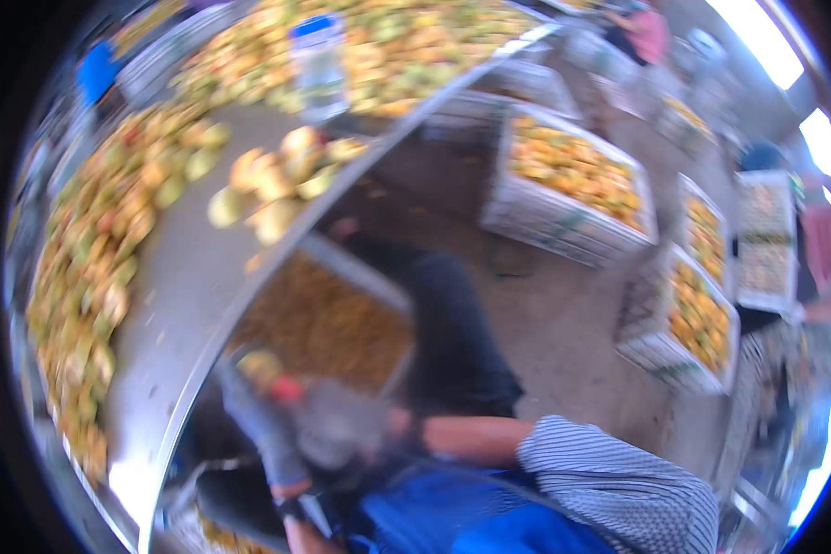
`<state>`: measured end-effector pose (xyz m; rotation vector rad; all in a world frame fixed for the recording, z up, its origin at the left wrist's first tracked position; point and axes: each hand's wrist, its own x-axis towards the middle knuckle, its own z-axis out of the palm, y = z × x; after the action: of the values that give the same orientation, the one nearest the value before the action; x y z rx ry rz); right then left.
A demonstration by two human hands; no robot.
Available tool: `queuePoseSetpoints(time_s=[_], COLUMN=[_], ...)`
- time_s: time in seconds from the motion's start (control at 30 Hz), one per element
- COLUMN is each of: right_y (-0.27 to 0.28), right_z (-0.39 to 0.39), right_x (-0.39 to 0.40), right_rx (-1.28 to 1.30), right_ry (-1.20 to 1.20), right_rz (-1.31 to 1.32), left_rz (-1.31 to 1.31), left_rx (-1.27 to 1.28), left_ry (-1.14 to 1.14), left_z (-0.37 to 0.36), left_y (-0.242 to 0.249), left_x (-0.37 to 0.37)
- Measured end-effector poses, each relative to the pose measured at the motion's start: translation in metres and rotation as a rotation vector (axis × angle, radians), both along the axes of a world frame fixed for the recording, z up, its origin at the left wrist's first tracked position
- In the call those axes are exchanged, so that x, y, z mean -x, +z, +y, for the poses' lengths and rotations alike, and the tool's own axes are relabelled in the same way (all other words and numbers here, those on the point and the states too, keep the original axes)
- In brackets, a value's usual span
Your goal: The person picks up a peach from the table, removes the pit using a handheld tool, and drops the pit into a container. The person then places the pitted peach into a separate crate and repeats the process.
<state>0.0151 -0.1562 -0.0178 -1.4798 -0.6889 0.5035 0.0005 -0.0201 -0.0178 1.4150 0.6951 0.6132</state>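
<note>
Blue cloth (462, 512) lies nearest, and past it my left hand (252, 411) holds a fruit (260, 365), its long axis lost in blur, just beyond the red thing (286, 389) my right hand (337, 423) grips.

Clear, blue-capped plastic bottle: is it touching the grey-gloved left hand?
Apart: the head view shows yellow fruit and a metal table rim between bottle and left hand.

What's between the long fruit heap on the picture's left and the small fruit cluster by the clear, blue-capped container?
The head view shows mostly bare metal tabletop between the long fruit heap and the small fruit cluster.
</note>
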Motion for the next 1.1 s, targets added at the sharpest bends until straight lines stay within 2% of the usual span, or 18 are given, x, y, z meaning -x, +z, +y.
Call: queuePoseSetpoints(time_s=[0.07, 0.13, 0.17, 0.27, 0.3, 0.37, 0.43, 0.47, 0.5, 0.53, 0.57, 0.6, 0.67, 0.73, 0.8, 0.9, 1.03, 1.1], right_y=[0.014, -0.022, -0.023, -0.012, -0.008, -0.021, -0.007, 0.008, -0.028, 0.011, 0.035, 0.044, 0.032, 0.026, 0.025, 0.024, 0.014, -0.011], right_z=[0.0, 0.016, 0.021, 0.01, 0.004, 0.004, 0.005, -0.013, 0.003, -0.023, -0.025, -0.024, -0.018, -0.014, -0.012, -0.02, -0.014, -0.018], right_x=[0.003, 0.014, 0.009, 0.011, 0.007, 0.007, 0.013, 0.012, 0.015, -0.002, -0.006, -0.004, 0.0, 0.01, 0.01, 0.001, 0.01, 0.011], right_rx=[0.11, -0.147, -0.146, -0.119, -0.056, -0.122, -0.328, -0.325, -0.304, -0.218, -0.094, 0.031, -0.136, -0.009, 0.111, 0.084, -0.056, -0.71], right_ry=[-0.035, -0.023, 0.059, -0.01, 0.105, 0.071, 0.026, -0.045, -0.057, 0.37, 0.329, 0.282, 0.308, 0.261, 0.193, 0.41, 0.528, 0.764], right_rz=[0.174, 0.367, 0.573, 0.32, 0.436, 0.418, 0.4, 0.18, 0.122, 0.754, 0.714, 0.655, 0.706, 0.7, 0.671, 0.953, 0.953, 2.005], left_rz=[-0.104, -0.074, -0.058, -0.015, -0.013, 0.01, 0.072, 0.133, 0.079, 0.038, -0.018, -0.027, -0.027, 0.004, -0.025, -0.017, -0.159, -0.243], left_rx=[-0.211, -0.012, -0.021, 0.037, 0.037, -0.076, -0.179, -0.296, -0.369, -0.453, -0.195, -0.12, 0.035, 0.222, 0.312, 0.19, 0.467, 0.556], left_ry=[-0.188, -0.343, -0.401, -0.497, -0.5, -0.688, -0.572, -0.486, -0.319, -0.304, -0.31, -0.361, -0.446, -0.558, -0.736, -0.744, -0.678, -0.55], left_z=[0.018, 0.031, 0.037, 0.033, 0.033, 0.035, 0.028, 0.031, 0.003, -0.003, -0.006, -0.017, -0.006, 0.001, 0.013, 0.016, 0.004, -0.004], left_y=[-0.019, -0.029, -0.029, -0.016, -0.011, 0.003, 0.008, -0.013, 0.008, 0.01, 0.005, 0.026, 0.019, 0.022, 0.029, 0.024, 0.015, 0.015], left_x=[0.004, 0.003, -0.006, -0.006, -0.007, -0.01, -0.011, -0.008, -0.01, -0.009, -0.008, -0.006, -0.004, -0.001, 0.003, 0.005, 0.012, 0.012])
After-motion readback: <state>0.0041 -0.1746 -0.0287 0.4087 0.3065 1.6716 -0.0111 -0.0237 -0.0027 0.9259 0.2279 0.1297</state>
